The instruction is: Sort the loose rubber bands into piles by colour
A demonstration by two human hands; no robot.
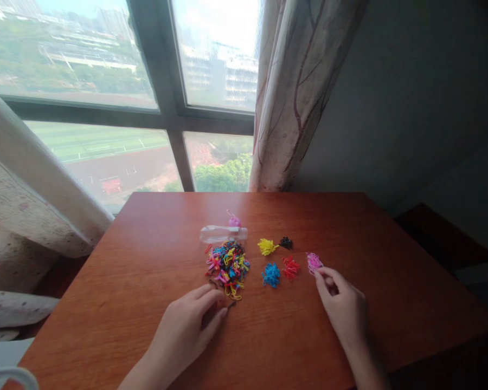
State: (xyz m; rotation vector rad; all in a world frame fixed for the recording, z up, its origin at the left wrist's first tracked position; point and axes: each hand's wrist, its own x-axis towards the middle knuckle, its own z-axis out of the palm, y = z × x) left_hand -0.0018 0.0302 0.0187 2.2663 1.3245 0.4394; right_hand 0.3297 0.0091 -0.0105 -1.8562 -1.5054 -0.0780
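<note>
A mixed heap of small colourful rubber bands [226, 264] lies on the table, left of centre. My left hand [193, 319] is at its near edge, thumb and fingers closed, with a black rubber band [231, 305] showing at the thumb tip. My right hand [344, 300] pinches at the near edge of a pink rubber band pile [314, 262]; the fingertips partly hide what they grip. Between the hands lie separate piles: yellow bands [267, 247], black bands [286, 242], blue bands [271, 275] and red bands [290, 267].
A clear plastic bottle [217, 234] lies on its side behind the mixed heap. A pink cap with a loop [235, 221] sits just beyond it. The brown wooden table [166, 216] reaches toward a window [171, 116], with a curtain [293, 97] on its right.
</note>
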